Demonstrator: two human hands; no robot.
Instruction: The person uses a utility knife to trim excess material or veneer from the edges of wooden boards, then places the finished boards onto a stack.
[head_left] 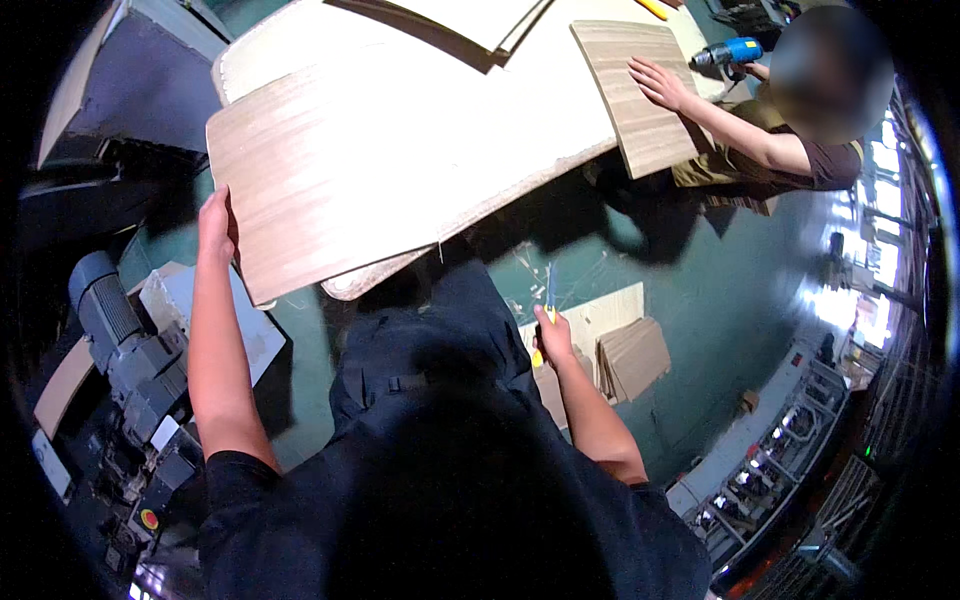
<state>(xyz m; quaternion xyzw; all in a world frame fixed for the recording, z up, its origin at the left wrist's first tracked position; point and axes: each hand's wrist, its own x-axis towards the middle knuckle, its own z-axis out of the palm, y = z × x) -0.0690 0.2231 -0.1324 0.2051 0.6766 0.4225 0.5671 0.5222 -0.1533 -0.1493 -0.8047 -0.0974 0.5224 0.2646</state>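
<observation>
A wood-grain panel [290, 200] lies on the pale worktable [480, 150], its left part jutting past the table's edge. At that panel's left edge is my left hand [216, 225], gripping it with the thumb over the top; the fingers beneath are partly hidden. Held low in front of the table, to the right of my legs, my right hand [553, 335] is closed around a yellow-handled utility knife [537, 357]. The knife's thin blade points up and away from me, apart from the panel.
Across the table's right end, a co-worker [830, 150] rests a hand on another wood-grain panel [640, 95] and holds a blue heat gun [738, 51]. Stacked panels [635, 360] lie low beside my right forearm. A motor-driven machine [110, 300] stands at left. Sheets [460, 20] lie at the table's far side.
</observation>
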